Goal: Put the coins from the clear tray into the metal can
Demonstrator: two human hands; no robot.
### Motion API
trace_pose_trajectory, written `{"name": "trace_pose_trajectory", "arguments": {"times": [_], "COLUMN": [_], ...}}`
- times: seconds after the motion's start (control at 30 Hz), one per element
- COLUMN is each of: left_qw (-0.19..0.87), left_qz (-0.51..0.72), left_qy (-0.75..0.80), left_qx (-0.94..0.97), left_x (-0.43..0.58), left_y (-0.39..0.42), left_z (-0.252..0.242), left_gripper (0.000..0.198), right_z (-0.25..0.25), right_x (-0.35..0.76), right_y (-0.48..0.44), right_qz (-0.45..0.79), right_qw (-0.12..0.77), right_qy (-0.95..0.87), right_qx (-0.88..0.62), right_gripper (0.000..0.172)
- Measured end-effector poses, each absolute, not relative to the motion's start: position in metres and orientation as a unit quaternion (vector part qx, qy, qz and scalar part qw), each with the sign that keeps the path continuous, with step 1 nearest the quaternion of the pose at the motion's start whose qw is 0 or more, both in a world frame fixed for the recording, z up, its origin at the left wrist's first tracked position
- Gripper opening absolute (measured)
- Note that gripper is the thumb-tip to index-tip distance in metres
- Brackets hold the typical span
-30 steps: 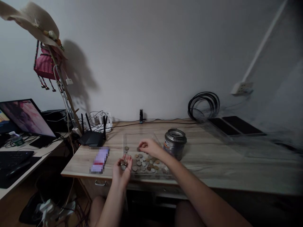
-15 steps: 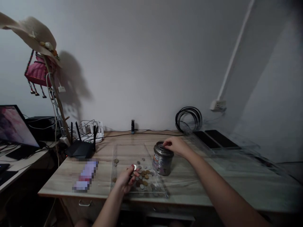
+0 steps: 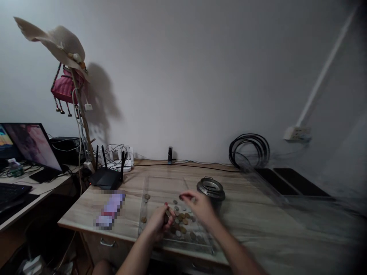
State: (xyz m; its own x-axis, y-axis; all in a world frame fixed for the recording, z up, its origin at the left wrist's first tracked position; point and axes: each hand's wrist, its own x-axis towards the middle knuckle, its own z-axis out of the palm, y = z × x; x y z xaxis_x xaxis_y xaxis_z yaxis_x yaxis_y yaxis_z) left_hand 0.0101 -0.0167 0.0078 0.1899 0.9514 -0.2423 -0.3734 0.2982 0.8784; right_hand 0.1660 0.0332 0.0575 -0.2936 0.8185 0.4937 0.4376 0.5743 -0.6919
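My left hand [image 3: 159, 222] is curled closed over the clear plastic tray [image 3: 163, 182], with coins [image 3: 167, 215] between its thumb and fingers. Just to its right, my right hand [image 3: 197, 204] hovers over the tray, thumb and fingertips pinched together; whatever they hold, if anything, is too small to make out. Loose silver and brass-coloured coins [image 3: 182, 229] lie spread on the tray below both hands. Behind my right hand stands a round metal tin [image 3: 211, 187] with a slot in its lid, its lower part hidden by my wrist.
A phone-like item, pixelated [image 3: 110, 210], lies left on the desk [image 3: 77, 214]. Behind it stands a black router [image 3: 106, 178]. A small dark bottle [image 3: 170, 155] is by the wall. At right are coiled black cable [image 3: 249, 151] and two dark panels [image 3: 301, 181].
My right hand has left the tin's lid and moved left and down beside my left hand. The silver coin at my left thumb tip no longer shows there. The view has shifted left.
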Motion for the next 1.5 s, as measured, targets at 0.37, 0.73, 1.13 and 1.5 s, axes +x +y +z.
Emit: {"name": "trace_pose_trajectory", "arguments": {"times": [0.37,0.73,1.13,1.5], "left_qw": [0.673,0.645,0.762,0.822], "left_qz": [0.501,0.506,0.473,0.470], "left_qy": [0.418,0.437,0.377,0.292], "left_qx": [0.349,0.370,0.231,0.137], "left_x": [0.009,0.010,0.003,-0.007], "left_y": [-0.015,-0.016,-0.013,0.011], "left_z": [-0.003,-0.001,0.001,0.040], "left_gripper": [0.038,0.044,0.034,0.024], "right_z": [0.095,0.078,0.043,0.084], "right_x": [0.272,0.211,0.147,0.281], "right_y": [0.106,0.055,0.015,0.125], "right_qz": [-0.051,-0.058,0.119,0.033], "right_qw": [0.287,0.434,0.365,0.298], "right_qy": [-0.832,-0.770,-0.833,-0.839], "right_qx": [-0.472,-0.463,-0.399,-0.454], "right_gripper": [0.020,0.026,0.021,0.024]}}
